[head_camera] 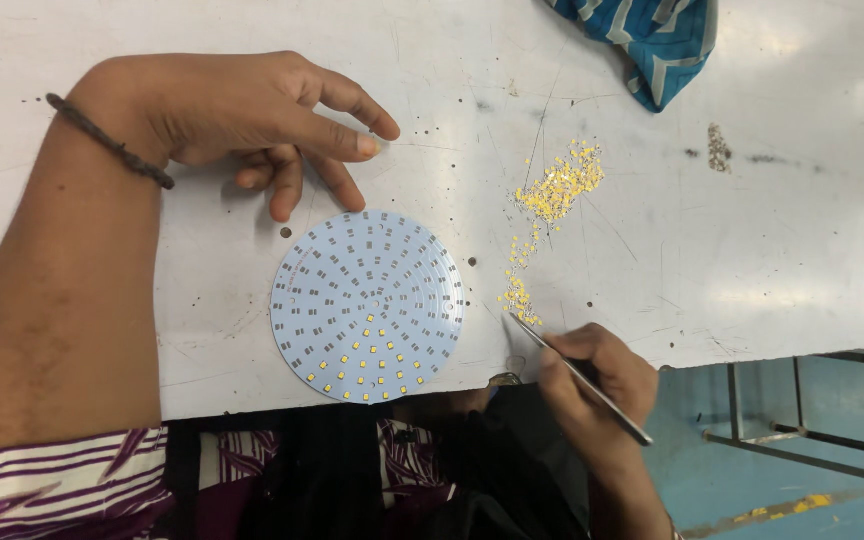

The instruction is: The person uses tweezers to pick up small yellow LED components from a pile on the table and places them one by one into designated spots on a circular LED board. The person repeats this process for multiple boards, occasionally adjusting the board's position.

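The round circuit board (367,306), pale blue-white and ringed with small dark pads, lies flat on the white table (752,230) close to the edge nearest the person. Small yellow chips already sit on the pads of its near part, while the far rings show bare pads. Lying flat like this, it keeps every pad facing up and in easy reach of both hands.

The left hand (252,115) rests on the table just beyond the board, to its upper left, fingers loosely curled and apart, holding nothing; 1 fingertip hangs near the board's rim without clearly touching it. A dark cord bracelet (112,142) circles that wrist.

To the board's right, the right hand (597,375) pinches a pair of metal tweezers (577,378) like a pen, its fingers closed around the shaft. The tips point at the near end of a loose scatter of yellow chips (552,195) strewn on the table to the board's right.

Whether the tips have a chip between them is too small to make out. The right forearm is cut off at the bottom edge. A blue patterned cloth (652,40), far beyond the board to the right, is cropped by the top edge.
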